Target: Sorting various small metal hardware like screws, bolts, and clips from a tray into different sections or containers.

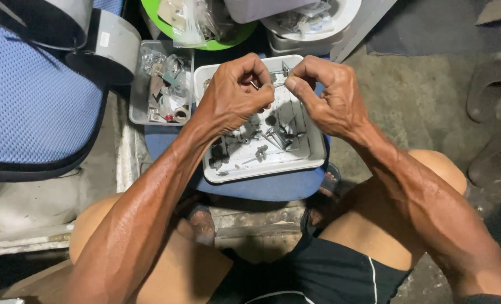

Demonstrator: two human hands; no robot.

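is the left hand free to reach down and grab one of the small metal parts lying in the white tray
Probably not as it stands. The left hand is pinched on a small metal piece that the right hand also grips. Otherwise the way is open: the white tray sits uncovered right beneath both hands.

We see our hands meeting over the tray (pixel 315 147) of small parts (pixel 261 151), a second parts tray (pixel 139 79) left of it, bowls (pixel 236 32) beyond both.

— What is the ground like?
— A rough grey concrete floor (pixel 425 101), with dark sandals (pixel 489 90) at the right edge.
— And the furniture?
— A blue mesh chair seat (pixel 31 107) at left, a blue stool (pixel 261 188) in the middle.
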